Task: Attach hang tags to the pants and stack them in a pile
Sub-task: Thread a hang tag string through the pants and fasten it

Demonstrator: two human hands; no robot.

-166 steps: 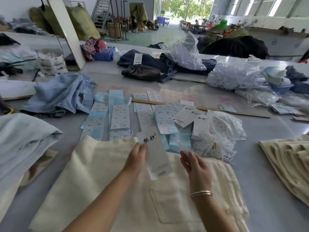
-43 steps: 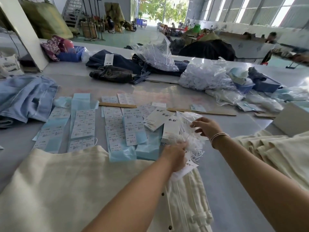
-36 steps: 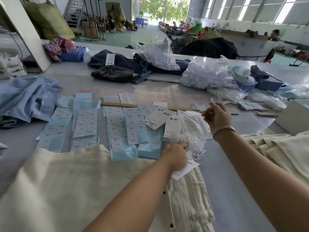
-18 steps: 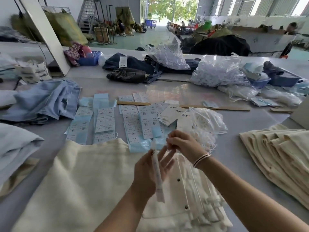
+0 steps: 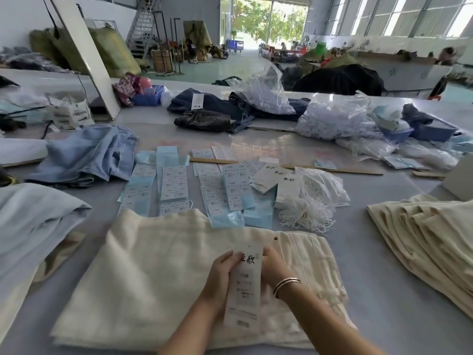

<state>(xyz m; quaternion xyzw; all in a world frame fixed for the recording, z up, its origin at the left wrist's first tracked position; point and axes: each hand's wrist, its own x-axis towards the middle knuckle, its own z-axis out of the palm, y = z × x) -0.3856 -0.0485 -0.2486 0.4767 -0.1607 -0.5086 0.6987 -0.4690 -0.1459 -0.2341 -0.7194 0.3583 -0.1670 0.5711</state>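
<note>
Cream pants point(image 5: 158, 272) lie flat on the grey table right in front of me, waistband with a button to the right. A long white hang tag point(image 5: 244, 285) with black characters stands upright over them. My left hand point(image 5: 221, 272) grips the tag's left edge. My right hand point(image 5: 275, 267), bracelet on the wrist, is at the tag's right edge, fingers hidden behind it. A pile of folded cream pants point(image 5: 425, 242) sits at the right. White tag strings point(image 5: 312, 201) spill from a plastic bag beyond the pants, next to a stack of white hang tags point(image 5: 271, 175).
Blue and white sticker sheets point(image 5: 174, 185) are spread across the middle of the table. Light blue garments point(image 5: 87, 155) lie at the left, dark jeans point(image 5: 217, 111) and plastic bags point(image 5: 332, 119) at the back. A wooden ruler point(image 5: 345, 170) lies behind the tags.
My right hand came back from the bag of strings to the tag. Both hands moved down toward me over the pants, and the tag now faces me flat instead of edge-on.
</note>
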